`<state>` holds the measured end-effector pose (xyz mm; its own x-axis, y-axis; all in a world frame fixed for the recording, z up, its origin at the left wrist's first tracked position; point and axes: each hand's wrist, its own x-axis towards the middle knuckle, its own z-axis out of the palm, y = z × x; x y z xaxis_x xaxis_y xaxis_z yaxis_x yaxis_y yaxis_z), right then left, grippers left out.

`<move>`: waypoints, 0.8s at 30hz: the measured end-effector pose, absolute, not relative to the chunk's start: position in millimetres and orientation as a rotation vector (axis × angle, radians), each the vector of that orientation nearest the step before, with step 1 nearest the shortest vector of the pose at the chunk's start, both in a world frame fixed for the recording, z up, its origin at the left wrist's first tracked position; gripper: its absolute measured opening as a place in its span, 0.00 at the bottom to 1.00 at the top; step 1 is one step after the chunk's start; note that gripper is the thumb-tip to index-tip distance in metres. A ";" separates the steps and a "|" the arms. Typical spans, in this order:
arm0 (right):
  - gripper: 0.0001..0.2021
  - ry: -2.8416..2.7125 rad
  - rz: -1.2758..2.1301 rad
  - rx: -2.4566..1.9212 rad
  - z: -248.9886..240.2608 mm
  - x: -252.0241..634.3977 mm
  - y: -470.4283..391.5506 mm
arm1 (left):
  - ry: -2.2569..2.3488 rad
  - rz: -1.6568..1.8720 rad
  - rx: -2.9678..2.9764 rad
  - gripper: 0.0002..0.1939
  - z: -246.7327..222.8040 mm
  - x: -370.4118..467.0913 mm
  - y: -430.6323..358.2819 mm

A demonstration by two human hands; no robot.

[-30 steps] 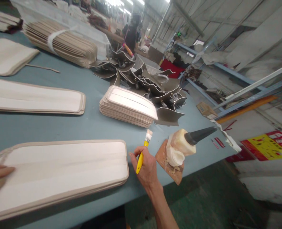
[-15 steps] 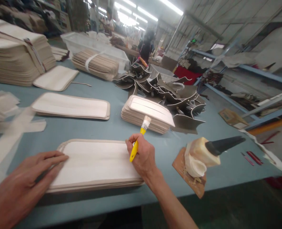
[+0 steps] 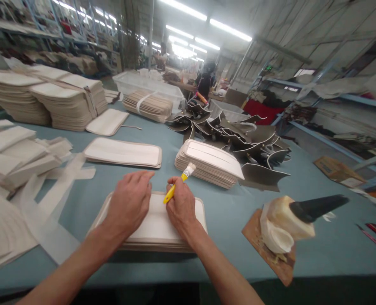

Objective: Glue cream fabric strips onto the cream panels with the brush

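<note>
Brush (image 3: 176, 186) is sitting clenched in your right hand (image 3: 181, 208), bristles up; left hand (image 3: 129, 202) is pressing flat, fingers released, on the padded panel stack (image 3: 156, 220). Gluing step judged next: dip first.

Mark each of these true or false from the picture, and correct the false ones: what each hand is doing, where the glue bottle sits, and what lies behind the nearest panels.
1. The right hand holds a yellow-handled brush. True.
2. The left hand holds a pair of scissors. False: it holds nothing and rests palm down on the near stack of white beige-edged panels.
3. The cream glue bottle with a black cone nozzle sits on a brown board to the right of the hands. True.
4. The brush bristles are dipped in the bottle. False: they point up and away, well clear of it.
5. A pile of grey curved pieces lies on the blue table beyond. True.
</note>
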<state>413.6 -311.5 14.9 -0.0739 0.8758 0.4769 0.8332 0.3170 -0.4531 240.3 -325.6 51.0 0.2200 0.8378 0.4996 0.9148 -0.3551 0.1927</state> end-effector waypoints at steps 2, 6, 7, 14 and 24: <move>0.08 -1.885 0.057 -1.510 10.0 410.1 -309.3 | -1.702 -0.760 -2.343 0.21 36.8 260.9 -313.4; 0.11 -1.878 0.020 -1.515 -4.1 405.9 -308.6 | -1.736 -0.679 -2.335 0.19 5.6 275.7 -307.0; 0.11 -1.885 0.012 -1.515 -7.8 405.2 -309.0 | -1.743 -0.668 -2.331 0.18 0.5 275.8 -308.1; 0.07 -1.951 -0.050 -1.494 -22.0 401.8 -310.2 | -1.760 -0.640 -2.341 0.22 -11.8 273.0 -313.1; 0.07 -1.978 -0.143 -1.453 -23.8 450.6 -306.6 | -1.782 -0.630 -2.331 0.23 -14.8 276.6 -311.5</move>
